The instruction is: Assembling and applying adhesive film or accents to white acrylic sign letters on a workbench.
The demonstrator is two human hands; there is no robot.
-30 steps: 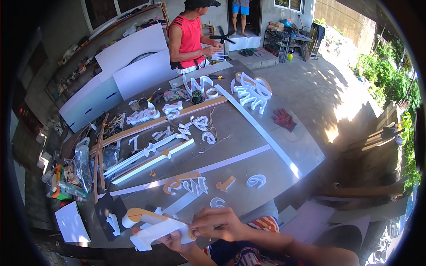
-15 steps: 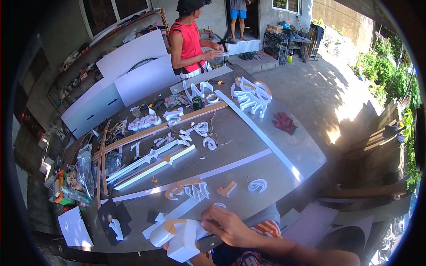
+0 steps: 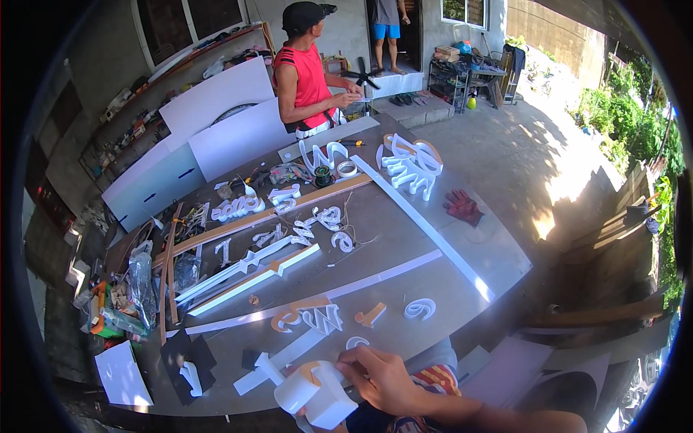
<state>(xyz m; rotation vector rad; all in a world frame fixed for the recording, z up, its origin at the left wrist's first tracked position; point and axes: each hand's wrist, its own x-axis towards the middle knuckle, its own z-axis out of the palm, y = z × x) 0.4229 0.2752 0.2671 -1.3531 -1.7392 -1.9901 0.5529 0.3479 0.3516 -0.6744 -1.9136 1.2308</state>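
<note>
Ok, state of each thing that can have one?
White curved foam sign letter: held off the table, tilted.
Right hand: gripping that letter's top.
Left hand: mostly hidden beneath it.
Red work gloves: lying flat on the grey table.
Long white strip: lying flat.

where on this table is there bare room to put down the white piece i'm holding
The barest patch is the grey tabletop between the long white strip and the red gloves. A smaller gap lies between the small white loop and that strip. The middle and left are crowded with white letters and tools. Your right hand holds the white piece.
</note>
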